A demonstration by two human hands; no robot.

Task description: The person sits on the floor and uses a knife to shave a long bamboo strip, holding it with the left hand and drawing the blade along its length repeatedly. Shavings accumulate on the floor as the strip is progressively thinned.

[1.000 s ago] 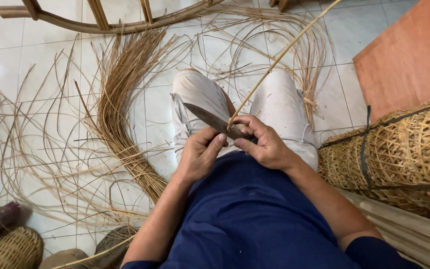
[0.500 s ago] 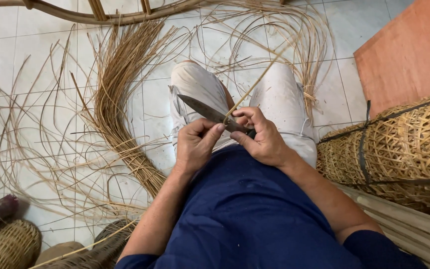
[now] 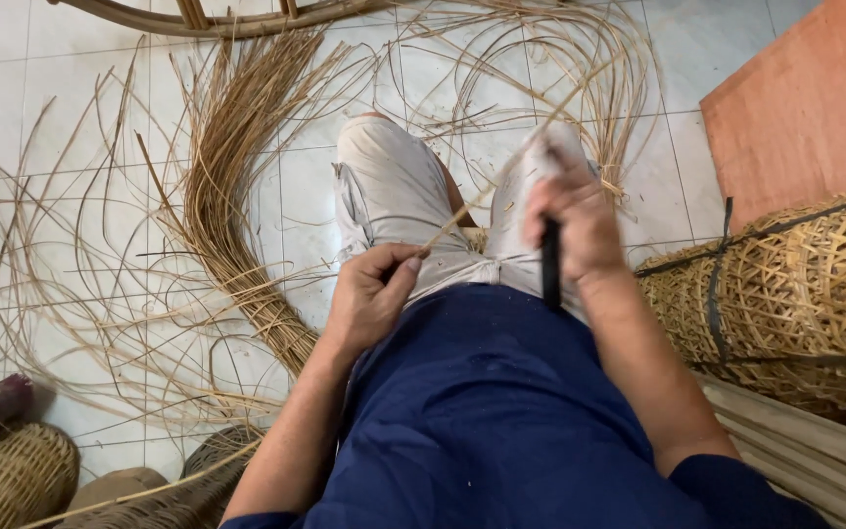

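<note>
A: Currently, what does the left hand point(image 3: 369, 294) hold?
B: Its fingers are pinched together on a thin cane strip point(image 3: 501, 162), which runs up and right over the knees.
A: And the right hand point(image 3: 575, 220)?
B: Fingers clamped around a dark knife handle point(image 3: 550, 264), over the right thigh; the blade is hidden.
A: Surroundings?
B: A bundle of strips point(image 3: 237, 196) lies on the tiled floor point(image 3: 12, 59); a woven basket point(image 3: 795, 294) sits at right.

White glossy floor tiles point(image 3: 51, 127) with grey grout catch a soft glare at the far left. An orange-brown board point(image 3: 815, 98) lies up to the right of the hands, and a curved wooden frame point(image 3: 227, 18) crosses the floor ahead of them.
</note>
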